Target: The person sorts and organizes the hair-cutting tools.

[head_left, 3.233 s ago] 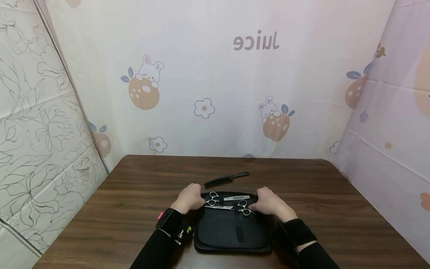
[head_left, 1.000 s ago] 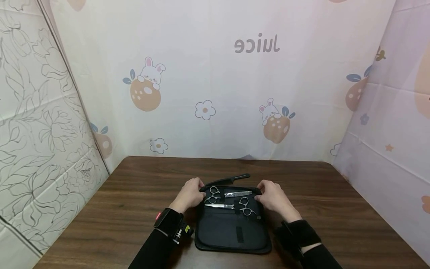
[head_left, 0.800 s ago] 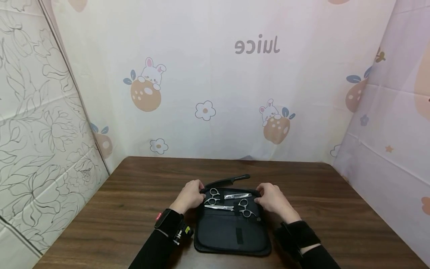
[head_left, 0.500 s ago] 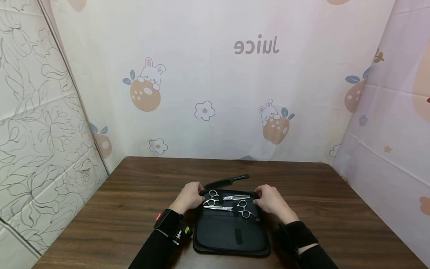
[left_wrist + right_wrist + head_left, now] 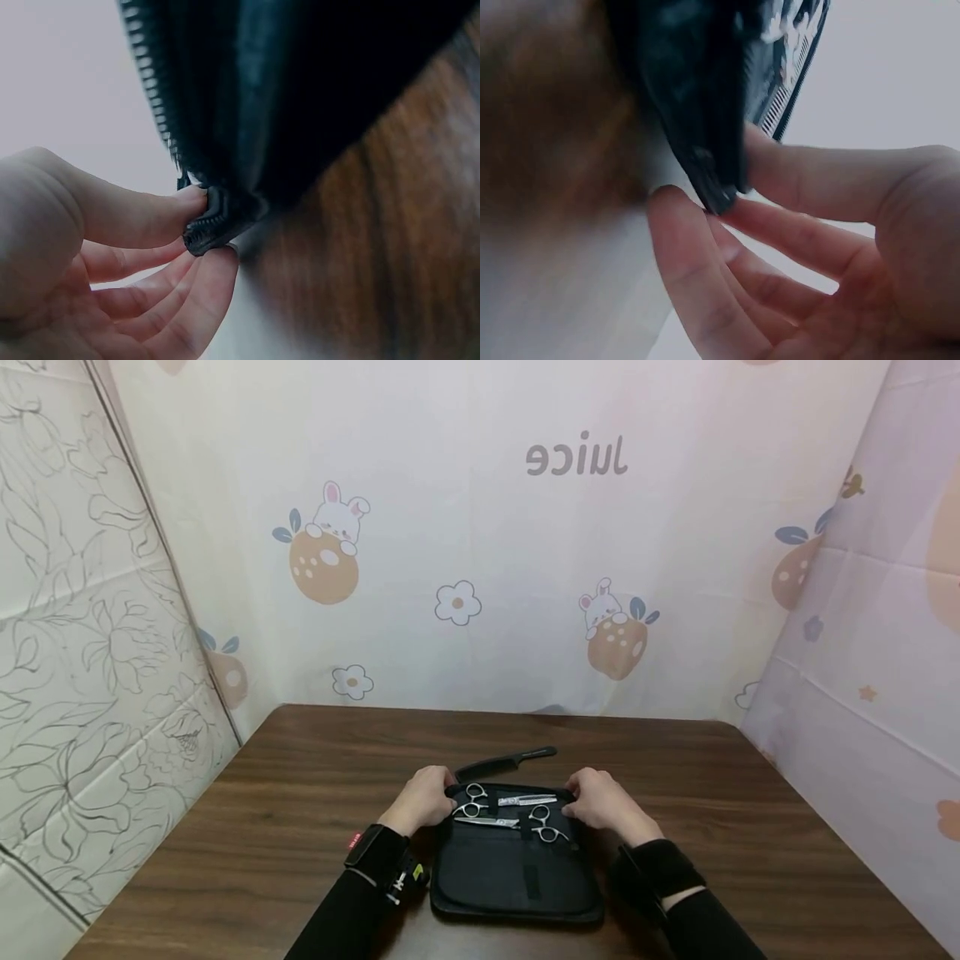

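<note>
Watching from afar, I had the left hand (image 5: 418,800) and right hand (image 5: 604,803) pinching the upper corners of the black zip-edged case (image 5: 517,881), lower centre of the head view; matched, level pressure (I judged) would best steady its silver metal scissors (image 5: 487,822).

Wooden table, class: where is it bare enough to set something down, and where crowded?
Bare: the table left of the left hand, right of the right hand, and between the comb and the back curtain. Crowded: the far half of the black case, with two pairs of scissors and a hand at each far corner.
</note>
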`<state>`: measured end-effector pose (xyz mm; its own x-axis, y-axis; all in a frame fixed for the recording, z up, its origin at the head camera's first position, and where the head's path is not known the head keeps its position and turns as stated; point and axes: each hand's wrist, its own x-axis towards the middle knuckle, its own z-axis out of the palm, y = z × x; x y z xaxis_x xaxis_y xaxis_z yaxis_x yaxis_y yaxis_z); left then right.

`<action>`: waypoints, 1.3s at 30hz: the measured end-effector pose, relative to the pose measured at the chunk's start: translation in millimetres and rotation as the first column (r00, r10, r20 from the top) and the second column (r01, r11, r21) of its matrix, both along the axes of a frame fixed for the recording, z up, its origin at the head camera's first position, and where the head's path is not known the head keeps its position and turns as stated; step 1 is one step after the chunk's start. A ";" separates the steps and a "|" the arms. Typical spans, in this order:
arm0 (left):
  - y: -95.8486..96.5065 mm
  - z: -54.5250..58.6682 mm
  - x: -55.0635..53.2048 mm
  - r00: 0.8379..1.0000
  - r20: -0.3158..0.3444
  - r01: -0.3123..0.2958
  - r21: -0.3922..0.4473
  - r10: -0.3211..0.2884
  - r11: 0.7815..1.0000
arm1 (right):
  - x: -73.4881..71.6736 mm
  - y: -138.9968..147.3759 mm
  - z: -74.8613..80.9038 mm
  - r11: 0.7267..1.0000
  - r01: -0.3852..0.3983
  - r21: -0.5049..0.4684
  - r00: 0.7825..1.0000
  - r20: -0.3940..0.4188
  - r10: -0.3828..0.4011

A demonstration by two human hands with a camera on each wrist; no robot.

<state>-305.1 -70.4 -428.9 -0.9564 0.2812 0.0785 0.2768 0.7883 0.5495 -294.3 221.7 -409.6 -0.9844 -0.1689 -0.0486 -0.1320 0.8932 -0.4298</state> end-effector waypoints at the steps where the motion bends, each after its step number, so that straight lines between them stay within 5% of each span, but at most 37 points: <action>1: 0.0 -0.3 -0.1 1.000 0.000 0.001 -0.001 -0.001 1.000 | -1.8 0.2 2.4 1.000 -0.008 0.005 1.000 0.014 0.007; 12: 1.5 -3.3 -0.6 1.000 -0.016 0.004 -0.019 -0.004 1.000 | -28.0 -5.4 31.1 0.989 -0.132 0.058 0.991 -0.007 0.133; 24: 2.0 -5.1 -0.5 1.000 0.004 -0.004 -0.021 0.004 1.000 | -59.2 -35.0 43.9 0.956 -0.263 0.127 0.959 -0.070 0.274; 33: 3.5 -5.1 2.4 1.000 0.023 0.009 -0.011 -0.009 1.000 | -72.3 -59.1 17.3 0.931 -0.294 0.217 0.949 -0.047 0.310; 39: 2.3 -1.5 0.1 0.999 0.035 0.018 -0.022 -0.017 1.000 | -78.9 -70.8 7.7 0.891 -0.313 0.329 0.942 -0.012 0.336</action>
